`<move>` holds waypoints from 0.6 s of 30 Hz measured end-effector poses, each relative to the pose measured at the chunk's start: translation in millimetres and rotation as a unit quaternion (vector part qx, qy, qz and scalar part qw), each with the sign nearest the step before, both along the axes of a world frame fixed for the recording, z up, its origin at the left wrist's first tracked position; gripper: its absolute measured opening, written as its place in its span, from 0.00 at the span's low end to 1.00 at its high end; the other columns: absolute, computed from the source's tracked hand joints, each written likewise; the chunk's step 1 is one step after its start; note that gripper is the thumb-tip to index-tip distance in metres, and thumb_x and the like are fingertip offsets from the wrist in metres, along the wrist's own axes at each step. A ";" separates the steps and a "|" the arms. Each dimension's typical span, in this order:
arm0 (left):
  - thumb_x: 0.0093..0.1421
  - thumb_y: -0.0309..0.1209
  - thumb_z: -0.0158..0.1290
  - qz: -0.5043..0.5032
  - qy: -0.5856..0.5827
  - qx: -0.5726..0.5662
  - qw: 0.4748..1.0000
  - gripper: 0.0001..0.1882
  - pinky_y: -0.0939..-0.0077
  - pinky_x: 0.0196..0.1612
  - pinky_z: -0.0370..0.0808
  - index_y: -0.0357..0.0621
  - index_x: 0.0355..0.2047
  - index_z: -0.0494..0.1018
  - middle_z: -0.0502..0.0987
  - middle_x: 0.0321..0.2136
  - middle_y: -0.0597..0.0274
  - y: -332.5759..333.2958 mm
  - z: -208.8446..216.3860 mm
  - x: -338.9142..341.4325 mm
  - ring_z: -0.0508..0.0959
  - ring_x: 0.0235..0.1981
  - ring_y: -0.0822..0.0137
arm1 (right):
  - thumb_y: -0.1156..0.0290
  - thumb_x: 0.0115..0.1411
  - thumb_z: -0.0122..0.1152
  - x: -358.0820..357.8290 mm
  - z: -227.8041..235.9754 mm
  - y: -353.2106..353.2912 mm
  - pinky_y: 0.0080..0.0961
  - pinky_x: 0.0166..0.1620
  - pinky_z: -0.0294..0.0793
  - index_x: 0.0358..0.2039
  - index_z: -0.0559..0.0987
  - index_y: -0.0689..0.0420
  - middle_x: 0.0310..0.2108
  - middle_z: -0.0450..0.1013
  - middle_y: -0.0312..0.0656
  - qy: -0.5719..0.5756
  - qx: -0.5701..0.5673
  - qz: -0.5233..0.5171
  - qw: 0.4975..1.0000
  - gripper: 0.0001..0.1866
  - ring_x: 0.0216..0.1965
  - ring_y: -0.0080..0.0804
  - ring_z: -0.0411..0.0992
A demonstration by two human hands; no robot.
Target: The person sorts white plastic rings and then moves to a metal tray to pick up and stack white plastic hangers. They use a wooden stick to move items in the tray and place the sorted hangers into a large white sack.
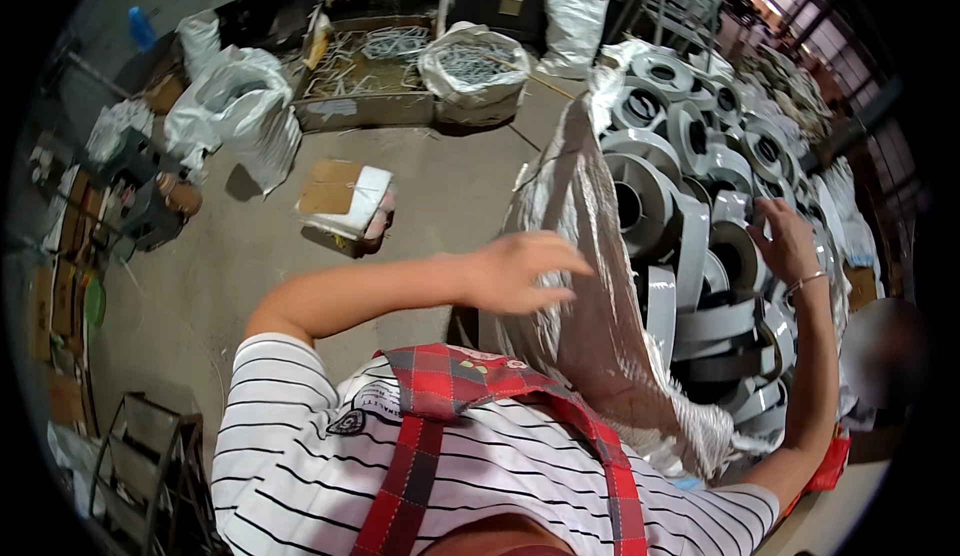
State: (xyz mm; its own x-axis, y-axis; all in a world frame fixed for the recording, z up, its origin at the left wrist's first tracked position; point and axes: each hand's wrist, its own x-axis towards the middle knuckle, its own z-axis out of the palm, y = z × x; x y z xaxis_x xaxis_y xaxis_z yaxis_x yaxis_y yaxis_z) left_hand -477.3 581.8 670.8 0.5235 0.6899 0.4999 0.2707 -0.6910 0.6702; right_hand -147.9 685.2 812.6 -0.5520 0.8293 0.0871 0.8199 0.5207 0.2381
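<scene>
Left hand (522, 274) is released; right hand (788, 244), at three o'clock, hides some grey reels (692, 251); its grip I cannot tell.

The big sack (590, 226) is to the person's right, with spools (660, 171) piled inside. The right hand (787, 241) is over the spools, seemingly against one; the left hand (530, 271) is by the sack's left wall. Left of that sack, a low stack (330, 186) sits on the floor (440, 181); behind it stand a bin (365, 113) and, right of this, an open bag (478, 106).
</scene>
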 end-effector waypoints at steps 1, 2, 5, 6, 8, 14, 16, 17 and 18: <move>0.52 0.31 0.54 0.058 0.027 -0.079 0.995 0.16 0.67 0.44 0.70 0.36 0.40 0.71 0.74 0.37 0.50 -1.8 -14.9 -17.9 0.74 0.39 0.55 | 0.72 0.49 0.56 -17.5 -1.4 -4.8 0.34 0.36 0.70 0.41 0.70 0.59 0.32 0.68 0.44 -0.008 0.019 0.089 0.996 0.17 0.35 0.45 0.68; 0.52 0.32 0.54 0.138 0.047 -0.149 0.978 0.16 0.68 0.43 0.71 0.36 0.39 0.72 0.75 0.36 0.51 -5.7 -34.6 -32.5 0.75 0.38 0.58 | 0.73 0.49 0.54 -34.3 -5.8 -6.6 0.33 0.36 0.69 0.41 0.70 0.58 0.31 0.68 0.43 -0.026 -0.003 0.128 0.991 0.17 0.35 0.43 0.68; 0.51 0.35 0.55 0.333 0.022 -0.341 0.879 0.16 0.72 0.40 0.73 0.35 0.36 0.74 0.77 0.32 0.52 -33.8 -111.9 -77.7 0.77 0.34 0.64 | 0.77 0.48 0.52 -84.1 -13.7 -4.5 0.32 0.38 0.68 0.42 0.71 0.57 0.33 0.69 0.41 -0.096 -0.046 0.248 0.963 0.17 0.37 0.41 0.68; 0.51 0.36 0.55 0.364 0.043 -0.366 0.855 0.16 0.73 0.39 0.73 0.36 0.36 0.74 0.77 0.31 0.53 -47.6 -146.4 -94.5 0.77 0.33 0.67 | 0.78 0.48 0.49 -97.6 -17.1 -0.3 0.30 0.40 0.67 0.42 0.70 0.59 0.31 0.68 0.41 -0.135 -0.032 0.274 0.952 0.17 0.37 0.38 0.67; 0.50 0.36 0.56 0.386 0.025 -0.429 0.817 0.15 0.74 0.34 0.72 0.37 0.34 0.75 0.77 0.25 0.58 -75.7 -229.1 -122.3 0.76 0.28 0.71 | 0.75 0.47 0.50 -110.9 -24.1 11.1 0.28 0.41 0.65 0.40 0.71 0.58 0.29 0.67 0.39 -0.158 -0.014 0.291 0.944 0.17 0.36 0.33 0.67; 0.51 0.37 0.56 0.348 -0.092 -0.528 0.769 0.13 0.79 0.30 0.72 0.39 0.31 0.76 0.76 0.22 0.65 -69.7 -298.8 -172.9 0.73 0.23 0.77 | 0.74 0.46 0.51 -154.8 -14.7 41.9 0.26 0.39 0.65 0.24 0.75 0.55 0.28 0.70 0.39 -0.285 -0.049 0.174 0.941 0.05 0.37 0.33 0.68; 0.50 0.38 0.56 0.347 -0.127 -0.548 0.750 0.16 0.78 0.34 0.73 0.38 0.34 0.75 0.78 0.26 0.60 -53.0 -288.0 -200.4 0.77 0.28 0.72 | 0.73 0.47 0.51 -194.0 -5.0 48.4 0.27 0.39 0.67 0.27 0.74 0.56 0.29 0.72 0.40 -0.285 -0.044 0.167 0.943 0.05 0.37 0.34 0.69; 0.50 0.39 0.56 0.374 -0.081 -0.528 0.758 0.17 0.76 0.36 0.73 0.37 0.35 0.75 0.78 0.28 0.57 -46.7 -282.5 -219.3 0.77 0.29 0.69 | 0.73 0.48 0.51 -214.7 -8.1 54.1 0.28 0.39 0.67 0.28 0.74 0.56 0.29 0.71 0.39 -0.252 -0.047 0.183 0.949 0.06 0.37 0.33 0.69; 0.50 0.39 0.55 0.397 -0.039 -0.504 0.766 0.19 0.75 0.37 0.73 0.37 0.36 0.75 0.78 0.29 0.55 -37.4 -279.1 -237.1 0.78 0.31 0.67 | 0.72 0.49 0.51 -234.6 -11.8 60.0 0.28 0.39 0.67 0.29 0.73 0.57 0.29 0.71 0.39 -0.223 -0.047 0.196 0.954 0.06 0.37 0.33 0.69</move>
State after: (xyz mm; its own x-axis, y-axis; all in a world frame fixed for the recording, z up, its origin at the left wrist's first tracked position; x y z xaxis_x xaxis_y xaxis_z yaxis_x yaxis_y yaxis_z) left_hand -714.4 544.3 391.7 -0.2653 0.8312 -0.4887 0.2691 0.5505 0.7903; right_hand -382.5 745.2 800.8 -0.7855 0.5447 -0.2938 0.3860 0.8023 0.4554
